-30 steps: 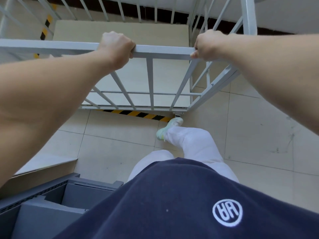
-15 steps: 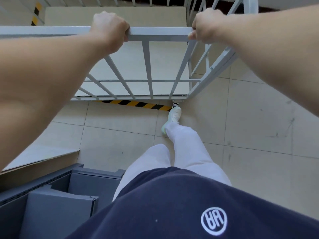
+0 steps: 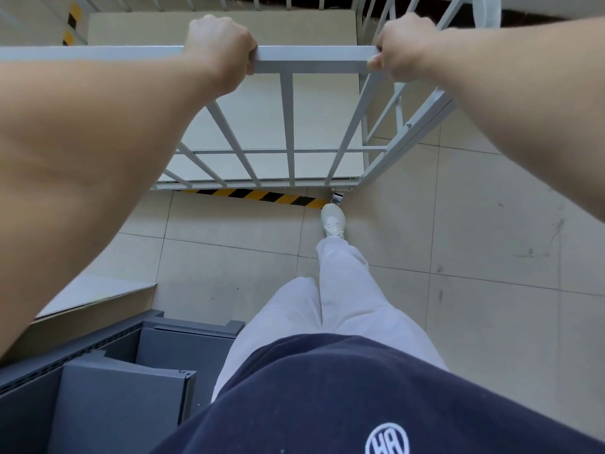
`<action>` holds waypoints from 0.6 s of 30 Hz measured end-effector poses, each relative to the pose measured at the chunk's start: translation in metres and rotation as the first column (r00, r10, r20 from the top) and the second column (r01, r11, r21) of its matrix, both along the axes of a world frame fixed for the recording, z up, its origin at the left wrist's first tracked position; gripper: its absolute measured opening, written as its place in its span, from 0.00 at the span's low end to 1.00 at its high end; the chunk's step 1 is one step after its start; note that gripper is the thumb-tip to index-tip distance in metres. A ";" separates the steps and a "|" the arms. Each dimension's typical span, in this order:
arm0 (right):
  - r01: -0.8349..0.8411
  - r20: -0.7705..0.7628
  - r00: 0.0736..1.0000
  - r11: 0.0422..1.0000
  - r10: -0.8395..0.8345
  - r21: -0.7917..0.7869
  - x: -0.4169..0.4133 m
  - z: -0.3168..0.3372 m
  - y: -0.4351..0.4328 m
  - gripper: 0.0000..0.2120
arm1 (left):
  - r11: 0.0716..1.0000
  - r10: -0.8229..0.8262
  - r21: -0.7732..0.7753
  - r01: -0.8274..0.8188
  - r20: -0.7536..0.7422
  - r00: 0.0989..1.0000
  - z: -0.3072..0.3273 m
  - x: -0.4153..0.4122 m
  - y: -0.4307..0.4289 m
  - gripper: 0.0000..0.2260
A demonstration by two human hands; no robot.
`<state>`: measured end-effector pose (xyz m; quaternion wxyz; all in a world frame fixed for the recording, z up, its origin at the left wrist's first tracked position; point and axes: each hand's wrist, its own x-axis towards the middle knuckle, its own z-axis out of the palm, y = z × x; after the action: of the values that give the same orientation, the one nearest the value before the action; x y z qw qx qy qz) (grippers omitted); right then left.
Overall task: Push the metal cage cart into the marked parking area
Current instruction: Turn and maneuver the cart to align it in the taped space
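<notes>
A person's left hand (image 3: 222, 47) and right hand (image 3: 401, 47) grip the flat top rail of a metal cage cart (image 3: 311, 55), seen from a head-worn camera looking steeply down. Each hand has its fingers curled over the far edge of the rail. The left hand holds it near mid-span and the right at the near right corner, where a thumb tip shows beneath the bar. Both bare forearms reach forward from the sides of the view.

The cart is built of pale grey painted square tubing. Thin upright bars run from the rail to a lower frame, crossed by one horizontal bar, and a second barred side angles away on the right. Inside lies a smooth, off-white flat deck panel (image 3: 320, 109). The cart's near lower edge stands just beyond a strip of black-and-yellow striped floor tape (image 3: 262, 195), which runs along and partly beneath that edge. A second strip of striped tape (image 3: 70, 27) shows through the bars at far left. At the near right corner a small metal fitting, probably a caster (image 3: 337, 197), meets the floor at the tape's end.

A white lace-up shoe (image 3: 333, 219) is planted just behind that corner, its toe close to the tape, below loose white trousers (image 3: 347, 306). A dark navy fleece top (image 3: 327, 404) with a round white embroidered logo fills the foreground. The floor (image 3: 491, 224) is glossy beige tile with grey grout lines and dark scuff marks. A dark grey sheet-metal cabinet (image 3: 131, 388) with a perforated edge stands at lower left.
</notes>
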<state>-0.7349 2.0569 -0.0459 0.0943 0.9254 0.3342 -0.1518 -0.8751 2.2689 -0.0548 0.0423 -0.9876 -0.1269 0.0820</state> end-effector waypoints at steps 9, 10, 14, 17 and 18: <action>-0.006 -0.029 1.000 1.000 0.006 -0.011 0.002 0.007 0.002 0.19 | 1.000 0.007 -0.013 -0.007 -0.001 1.000 -0.001 0.000 0.004 0.09; -0.009 -0.026 1.000 1.000 0.008 -0.015 0.001 0.008 0.003 0.19 | 1.000 0.008 -0.012 -0.008 -0.004 1.000 -0.001 0.000 0.005 0.09; -0.009 -0.031 0.999 1.000 0.008 -0.011 0.002 0.006 0.005 0.19 | 1.000 -0.003 0.000 0.003 -0.008 1.000 -0.002 -0.001 0.010 0.09; -0.003 -0.029 1.000 1.000 0.002 -0.003 0.003 0.005 0.005 0.19 | 1.000 0.000 0.018 0.000 -0.005 1.000 -0.004 0.000 0.008 0.09; -0.003 -0.029 1.000 1.000 0.003 0.001 0.004 0.005 0.005 0.19 | 1.000 0.007 0.018 -0.007 0.005 1.000 -0.005 0.000 0.007 0.10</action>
<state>-0.7310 2.0622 -0.0406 0.0890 0.9226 0.3372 -0.1650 -0.8749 2.2755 -0.0599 0.0507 -0.9870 -0.1311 0.0786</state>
